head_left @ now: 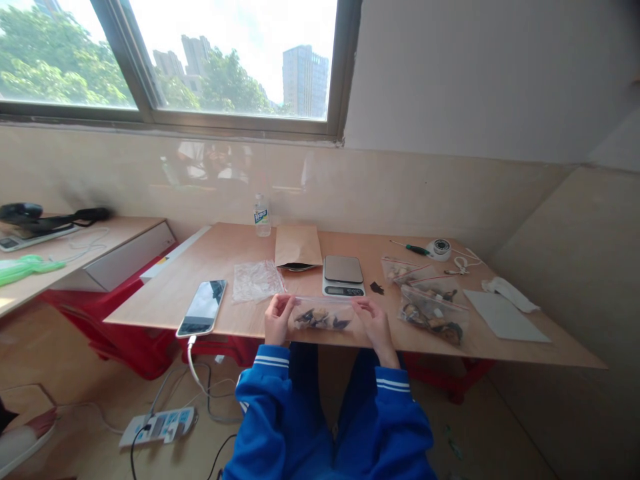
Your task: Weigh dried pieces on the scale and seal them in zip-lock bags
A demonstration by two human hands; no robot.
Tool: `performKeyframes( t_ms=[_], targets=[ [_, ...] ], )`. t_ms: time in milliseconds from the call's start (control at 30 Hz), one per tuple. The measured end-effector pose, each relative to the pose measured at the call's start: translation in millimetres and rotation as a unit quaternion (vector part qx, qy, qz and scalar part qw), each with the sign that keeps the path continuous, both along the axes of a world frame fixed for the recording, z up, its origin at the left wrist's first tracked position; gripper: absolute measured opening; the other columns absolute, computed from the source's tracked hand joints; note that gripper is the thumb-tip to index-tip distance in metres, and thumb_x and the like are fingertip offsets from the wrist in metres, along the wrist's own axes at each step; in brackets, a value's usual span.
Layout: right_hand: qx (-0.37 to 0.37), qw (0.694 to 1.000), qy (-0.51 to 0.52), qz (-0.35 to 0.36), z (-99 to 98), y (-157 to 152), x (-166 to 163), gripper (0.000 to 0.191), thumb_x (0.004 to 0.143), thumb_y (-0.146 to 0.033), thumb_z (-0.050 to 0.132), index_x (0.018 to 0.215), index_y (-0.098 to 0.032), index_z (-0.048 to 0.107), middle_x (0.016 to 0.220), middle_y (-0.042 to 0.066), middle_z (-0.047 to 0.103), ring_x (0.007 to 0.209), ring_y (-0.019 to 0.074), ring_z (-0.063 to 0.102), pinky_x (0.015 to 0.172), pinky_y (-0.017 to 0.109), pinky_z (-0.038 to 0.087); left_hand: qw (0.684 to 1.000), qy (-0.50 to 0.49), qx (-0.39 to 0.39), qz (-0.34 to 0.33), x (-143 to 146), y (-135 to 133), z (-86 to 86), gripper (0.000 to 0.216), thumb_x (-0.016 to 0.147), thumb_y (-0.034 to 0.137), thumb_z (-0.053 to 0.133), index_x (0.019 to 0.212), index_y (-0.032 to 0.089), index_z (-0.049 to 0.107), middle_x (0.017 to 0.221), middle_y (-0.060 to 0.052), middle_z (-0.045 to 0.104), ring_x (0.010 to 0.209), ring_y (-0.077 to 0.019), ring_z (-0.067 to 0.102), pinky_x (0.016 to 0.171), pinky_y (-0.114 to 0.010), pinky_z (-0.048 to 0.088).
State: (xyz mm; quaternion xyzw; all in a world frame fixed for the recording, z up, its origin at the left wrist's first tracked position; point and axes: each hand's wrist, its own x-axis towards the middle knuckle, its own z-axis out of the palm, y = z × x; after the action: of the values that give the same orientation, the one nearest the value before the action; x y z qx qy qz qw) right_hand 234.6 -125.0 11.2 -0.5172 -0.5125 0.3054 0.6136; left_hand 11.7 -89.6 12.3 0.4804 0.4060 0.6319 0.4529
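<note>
Between my two hands a clear zip bag (323,315) with dark and tan dried pieces inside lies at the table's front edge. My left hand (279,316) pinches its top left corner, and my right hand (371,319) pinches the top right corner. Just beyond it stands a digital kitchen scale (343,272) with a bare plate. One dark dried piece (377,288) lies right of the scale. Several filled zip bags (433,313) are grouped to the right. Left of the scale are a brown paper bag (299,247) and some flat clear plastic bags (257,280).
A phone (203,308) with a charging cable (193,353) lies at the table's left front. A plastic bottle (262,217) stands at the back. Toward the right are a screwdriver (418,250), a white camera (439,249) and a white sheet (506,316). A power strip (159,427) is on the floor.
</note>
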Motion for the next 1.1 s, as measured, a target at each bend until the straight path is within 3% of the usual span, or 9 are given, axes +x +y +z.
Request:
performKeyframes(
  t_ms=[133, 367, 733, 900, 1100],
  targets=[
    [-0.017, 0.995, 0.062, 0.077, 0.0, -2, -1, 0.027, 0.078, -0.04, 0.061, 0.097, -0.021, 0.06, 0.108, 0.007, 0.066, 0.1, 0.0208, 0.061, 0.089, 0.035, 0.046, 0.999, -0.031, -0.018, -0.026, 9, 0, -2.4, 0.029, 0.071, 0.042, 0.066, 0.082, 0.017, 0.056, 0.076, -0.002, 0.065, 0.078, -0.0157, 0.062, 0.074, -0.027, 0.047],
    [-0.055, 0.991, 0.099, 0.065, 0.7, 0, -10, 0.042, 0.073, -0.043, 0.066, 0.106, -0.02, 0.056, 0.092, 0.008, 0.071, 0.095, 0.0223, 0.065, 0.082, 0.034, 0.048, 0.997, -0.025, -0.031, -0.07, 11, -1, -2.8, 0.03, 0.071, 0.042, 0.066, 0.084, 0.016, 0.059, 0.079, -0.003, 0.067, 0.08, -0.0165, 0.062, 0.08, -0.029, 0.046],
    [-0.037, 0.999, 0.026, -0.025, 1.8, 1, -15, 0.036, 0.07, -0.05, 0.065, 0.082, -0.016, 0.065, 0.078, 0.006, 0.067, 0.069, 0.0177, 0.06, 0.059, 0.027, 0.047, 0.997, -0.02, -0.034, -0.062, 14, -6, 4.2, 0.027, 0.066, 0.038, 0.071, 0.076, 0.017, 0.058, 0.071, 0.001, 0.061, 0.074, -0.0132, 0.059, 0.074, -0.025, 0.044],
    [-0.036, 0.998, -0.004, -0.059, 1.5, 1, -13, 0.034, 0.071, -0.05, 0.065, 0.078, -0.016, 0.065, 0.071, 0.004, 0.065, 0.065, 0.0161, 0.057, 0.061, 0.027, 0.045, 0.999, -0.017, -0.023, -0.032, 12, -6, 5.0, 0.026, 0.063, 0.036, 0.072, 0.073, 0.017, 0.058, 0.07, 0.002, 0.061, 0.074, -0.0139, 0.059, 0.073, -0.025, 0.044],
    [-0.018, 1.0, -0.003, -0.025, 2.1, 0, -15, 0.033, 0.072, -0.049, 0.064, 0.08, -0.017, 0.066, 0.078, 0.006, 0.067, 0.07, 0.0175, 0.059, 0.066, 0.029, 0.047, 0.999, 0.004, -0.024, -0.03, 11, -7, 6.2, 0.026, 0.068, 0.039, 0.068, 0.077, 0.017, 0.059, 0.073, -0.001, 0.064, 0.076, -0.0151, 0.059, 0.073, -0.026, 0.044]
  ],
)
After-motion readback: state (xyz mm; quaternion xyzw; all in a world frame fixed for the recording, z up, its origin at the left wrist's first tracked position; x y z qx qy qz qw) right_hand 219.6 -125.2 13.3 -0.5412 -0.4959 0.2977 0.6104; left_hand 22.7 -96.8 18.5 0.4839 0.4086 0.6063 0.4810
